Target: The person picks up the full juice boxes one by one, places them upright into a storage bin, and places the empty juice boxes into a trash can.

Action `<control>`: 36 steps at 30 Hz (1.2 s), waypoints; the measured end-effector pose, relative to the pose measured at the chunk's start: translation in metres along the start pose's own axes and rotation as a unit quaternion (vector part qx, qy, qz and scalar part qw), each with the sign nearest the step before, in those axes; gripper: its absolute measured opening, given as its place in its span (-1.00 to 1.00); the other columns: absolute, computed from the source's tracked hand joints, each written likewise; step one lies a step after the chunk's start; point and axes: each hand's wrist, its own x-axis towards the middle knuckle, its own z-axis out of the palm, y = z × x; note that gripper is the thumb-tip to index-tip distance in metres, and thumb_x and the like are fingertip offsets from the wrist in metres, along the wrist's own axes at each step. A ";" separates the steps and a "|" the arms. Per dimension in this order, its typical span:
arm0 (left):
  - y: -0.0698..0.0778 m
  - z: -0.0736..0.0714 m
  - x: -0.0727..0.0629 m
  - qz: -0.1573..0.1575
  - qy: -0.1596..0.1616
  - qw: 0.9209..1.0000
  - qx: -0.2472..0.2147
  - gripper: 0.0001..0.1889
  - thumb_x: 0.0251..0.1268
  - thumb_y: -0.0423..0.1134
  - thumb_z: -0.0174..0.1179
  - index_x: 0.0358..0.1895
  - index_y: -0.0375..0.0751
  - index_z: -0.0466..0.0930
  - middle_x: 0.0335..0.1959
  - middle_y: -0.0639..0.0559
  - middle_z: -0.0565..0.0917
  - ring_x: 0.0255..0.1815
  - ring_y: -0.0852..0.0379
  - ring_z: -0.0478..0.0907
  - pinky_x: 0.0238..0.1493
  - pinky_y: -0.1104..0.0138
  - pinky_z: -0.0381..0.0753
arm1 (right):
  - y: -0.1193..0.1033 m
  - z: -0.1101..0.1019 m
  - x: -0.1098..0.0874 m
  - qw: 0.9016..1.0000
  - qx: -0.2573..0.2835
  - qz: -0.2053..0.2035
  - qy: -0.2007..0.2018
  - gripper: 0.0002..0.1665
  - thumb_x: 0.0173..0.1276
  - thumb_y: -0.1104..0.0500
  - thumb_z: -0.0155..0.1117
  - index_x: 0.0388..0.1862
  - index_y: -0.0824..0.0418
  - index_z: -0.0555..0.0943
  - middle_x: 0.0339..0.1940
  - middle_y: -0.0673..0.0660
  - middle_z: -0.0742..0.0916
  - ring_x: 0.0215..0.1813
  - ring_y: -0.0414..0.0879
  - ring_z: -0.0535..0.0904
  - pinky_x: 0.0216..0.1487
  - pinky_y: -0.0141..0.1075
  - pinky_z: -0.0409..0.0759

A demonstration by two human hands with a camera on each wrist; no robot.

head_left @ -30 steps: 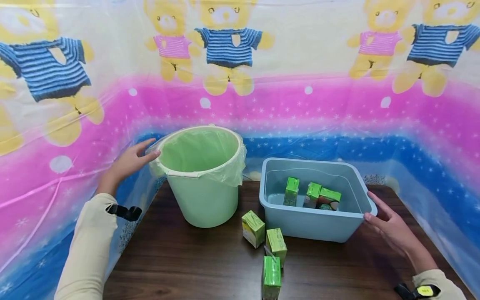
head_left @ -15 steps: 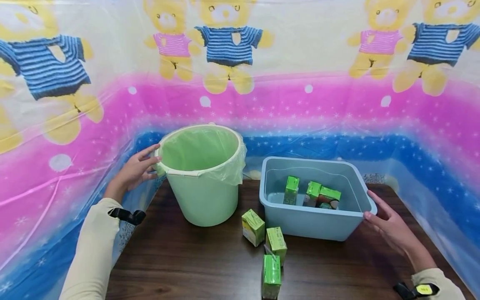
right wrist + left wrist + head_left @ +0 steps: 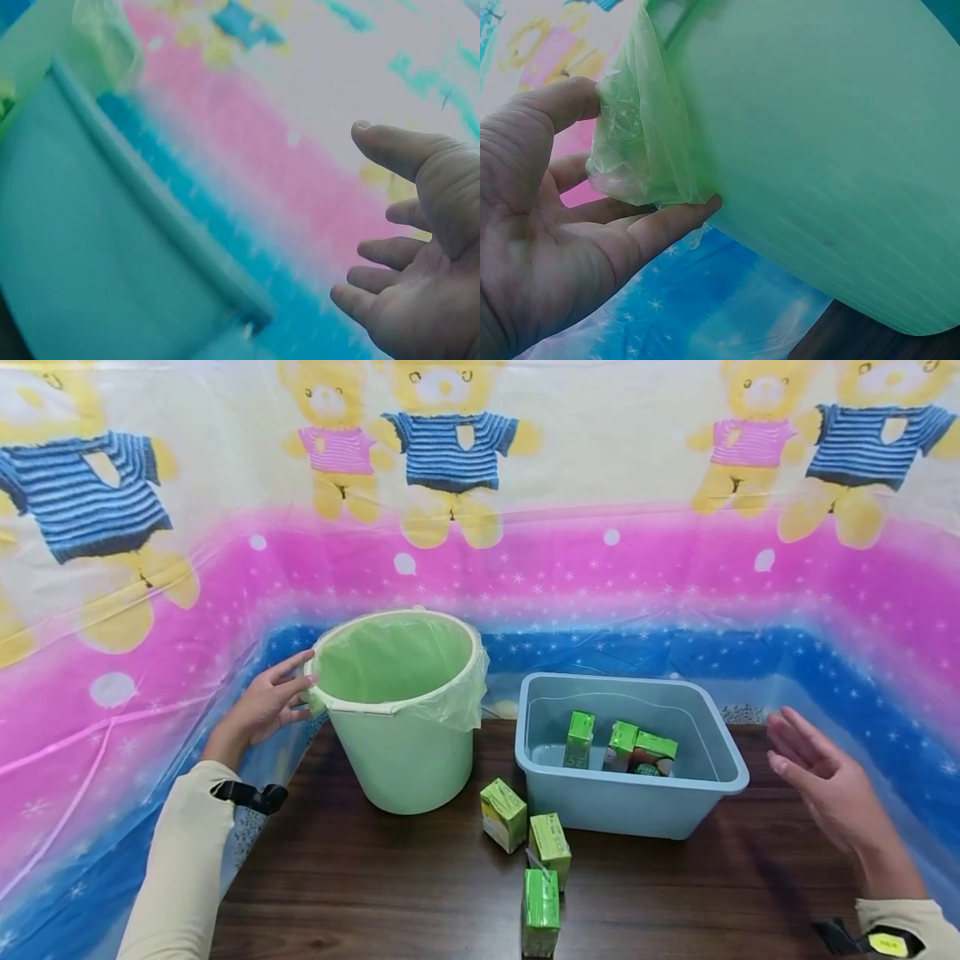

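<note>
In the head view my left hand (image 3: 262,703) touches the left rim of a pale green bucket (image 3: 405,760), fingers spread. Its thumb meets the outside of the thin plastic liner bag (image 3: 634,127) folded over that rim, and one fingertip rests against the bucket's wall in the left wrist view. My right hand (image 3: 832,777) hangs in the air to the right of a blue-grey plastic tub (image 3: 622,806), apart from it and holding nothing. Several small green drink cartons (image 3: 580,739) are inside the tub.
Three more drink cartons stand on the dark wooden table (image 3: 360,885) in front of the tub: a yellow-green carton (image 3: 503,815), another carton (image 3: 550,843) and a bright green carton (image 3: 541,910) nearest me. A patterned bear curtain (image 3: 555,568) encloses the back and sides.
My left hand has moved right from beside the bucket onto its rim. My right hand has let go of the tub's right corner and drawn away to the right.
</note>
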 end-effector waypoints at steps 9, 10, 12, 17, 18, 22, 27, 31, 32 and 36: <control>0.000 0.001 -0.002 -0.005 0.009 1.000 -0.011 -0.22 0.60 -0.19 0.07 0.68 -0.01 -0.19 0.53 -0.33 0.02 -0.07 0.25 0.68 -0.06 0.35 0.71 | -0.035 0.076 -0.001 0.982 0.047 -0.054 -0.172 -0.12 0.39 0.75 -0.22 0.64 0.44 -0.14 0.59 0.40 0.22 0.49 0.05 0.39 0.37 -0.24 0.42; 0.000 0.001 -0.002 -0.003 0.010 1.000 -0.010 -0.22 0.60 -0.19 0.07 0.68 -0.02 -0.19 0.52 -0.32 0.04 -0.07 0.25 0.68 -0.06 0.35 0.71 | -0.034 0.086 -0.002 0.980 0.045 -0.054 -0.184 -0.11 0.39 0.74 -0.20 0.64 0.44 -0.14 0.58 0.42 0.23 0.48 0.06 0.40 0.37 -0.23 0.43; 0.000 0.001 -0.003 -0.001 0.010 1.000 -0.005 -0.22 0.60 -0.19 0.07 0.68 -0.03 -0.19 0.52 -0.33 0.04 -0.08 0.25 0.68 -0.08 0.35 0.71 | -0.030 0.104 -0.003 0.976 0.052 -0.052 -0.207 -0.11 0.38 0.74 -0.15 0.62 0.47 -0.12 0.56 0.45 0.25 0.49 0.09 0.38 0.38 -0.20 0.42; -0.001 0.001 -0.003 0.005 0.014 1.000 0.005 -0.22 0.61 -0.18 0.06 0.68 -0.05 -0.20 0.54 -0.41 -0.03 -0.08 0.27 0.68 -0.08 0.36 0.71 | -0.010 0.148 -0.012 0.967 0.057 0.006 -0.248 -0.14 0.39 0.64 0.02 0.61 0.46 -0.01 0.53 0.34 0.38 0.47 0.05 0.41 0.37 -0.19 0.44; -0.001 0.001 -0.003 0.006 0.015 1.000 0.008 -0.22 0.61 -0.17 0.06 0.68 -0.05 -0.20 0.55 -0.42 -0.05 -0.08 0.28 0.67 -0.08 0.36 0.71 | -0.003 0.155 -0.015 0.964 0.066 0.023 -0.257 -0.16 0.40 0.62 0.04 0.61 0.46 0.01 0.52 0.34 0.39 0.47 0.06 0.41 0.37 -0.18 0.44; -0.002 0.001 -0.002 0.008 0.013 1.000 0.025 -0.22 0.61 -0.13 0.05 0.68 -0.03 -0.21 0.57 -0.45 -0.10 -0.05 0.30 0.66 -0.05 0.37 0.70 | 0.021 0.179 -0.030 0.946 0.090 0.124 -0.285 -0.23 0.50 0.46 0.10 0.60 0.47 0.05 0.49 0.41 0.40 0.46 0.07 0.42 0.38 -0.21 0.45; -0.006 0.000 -0.002 0.006 0.021 0.999 0.039 -0.23 0.61 -0.11 0.06 0.68 0.00 -0.18 0.61 -0.42 -0.21 -0.03 0.33 0.63 -0.05 0.38 0.70 | 0.043 0.201 -0.046 0.925 0.053 0.267 -0.264 -0.27 0.54 0.19 0.23 0.58 0.33 0.23 0.50 0.35 0.42 0.50 0.17 0.35 0.37 -0.19 0.48; -0.005 0.000 -0.003 0.007 0.027 0.999 0.040 -0.22 0.60 -0.09 0.07 0.68 -0.01 -0.16 0.61 -0.42 -0.20 -0.05 0.35 0.64 -0.07 0.38 0.70 | 0.054 0.216 -0.049 0.931 -0.013 0.276 -0.239 -0.23 0.46 0.10 0.36 0.56 0.21 0.33 0.52 0.28 0.42 0.52 0.27 0.27 0.40 0.05 0.42; -0.004 0.000 -0.002 0.007 0.027 0.999 0.038 -0.22 0.60 -0.09 0.08 0.68 -0.01 -0.16 0.61 -0.43 -0.18 -0.06 0.34 0.64 -0.07 0.38 0.70 | 0.055 0.218 -0.049 0.933 -0.038 0.269 -0.236 -0.22 0.44 0.07 0.38 0.56 0.17 0.34 0.52 0.26 0.42 0.50 0.26 0.29 0.39 -0.01 0.44; -0.002 0.003 0.000 0.008 0.023 0.999 0.036 -0.22 0.60 -0.11 0.07 0.68 -0.02 -0.18 0.61 -0.43 -0.18 -0.06 0.34 0.64 -0.07 0.38 0.70 | 0.059 0.230 -0.050 0.937 -0.148 0.215 -0.230 -0.16 0.37 -0.04 0.44 0.57 0.00 0.33 0.53 0.22 0.39 0.45 0.22 0.34 0.30 0.02 0.53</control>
